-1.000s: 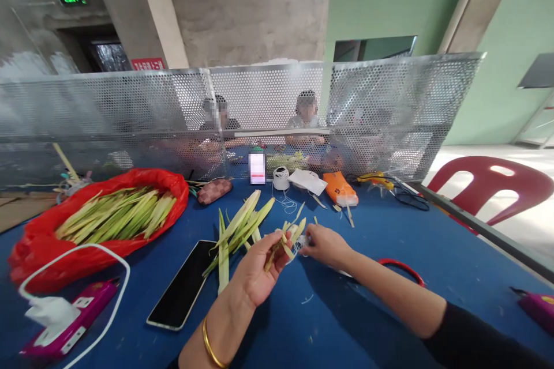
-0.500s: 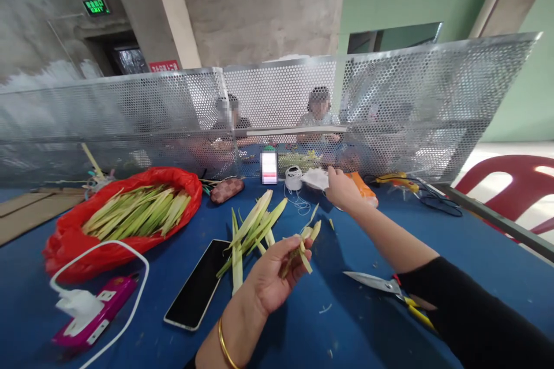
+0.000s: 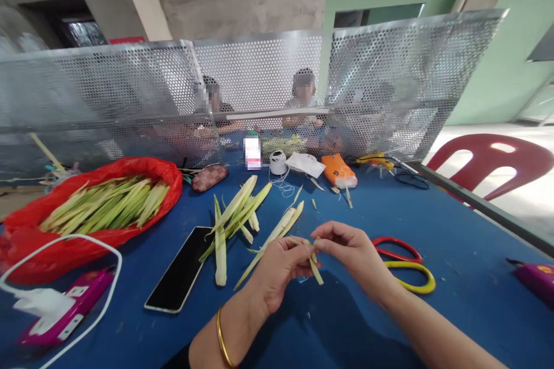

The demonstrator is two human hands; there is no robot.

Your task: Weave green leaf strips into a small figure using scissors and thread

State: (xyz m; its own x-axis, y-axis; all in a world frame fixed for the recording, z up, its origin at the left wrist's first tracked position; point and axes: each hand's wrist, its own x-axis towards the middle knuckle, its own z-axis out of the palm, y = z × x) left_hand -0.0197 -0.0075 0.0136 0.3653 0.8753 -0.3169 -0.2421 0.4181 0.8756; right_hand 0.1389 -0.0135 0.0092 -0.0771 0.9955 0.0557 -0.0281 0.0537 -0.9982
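Observation:
My left hand (image 3: 277,268), with a gold bangle at the wrist, is closed on a pale green leaf strip (image 3: 318,273) whose end sticks out below the fingers. Against its fingertips, my right hand (image 3: 348,245) pinches at the top of the same strip; what exactly lies between the fingers is partly hidden. More long leaf strips (image 3: 279,228) lie just behind my left hand, and a loose heap of leaves (image 3: 236,213) is further left. Scissors with a red and a yellow handle (image 3: 426,283) lie beyond my right forearm, their blades hidden by it.
On the blue table (image 3: 208,340) are a red bag (image 3: 171,176) of leaves, a phone (image 3: 179,271), a purple power strip (image 3: 86,305), a patterned pouch (image 3: 210,177), a white thread spool (image 3: 277,162), white tissue (image 3: 306,164) and an orange packet (image 3: 338,171). A perforated metal screen (image 3: 264,81) stands behind; people sit beyond.
My right hand has come back from the white tissue to meet my left hand at the leaf strip. The orange packet and scissor handles show fully now. The view has shifted right.

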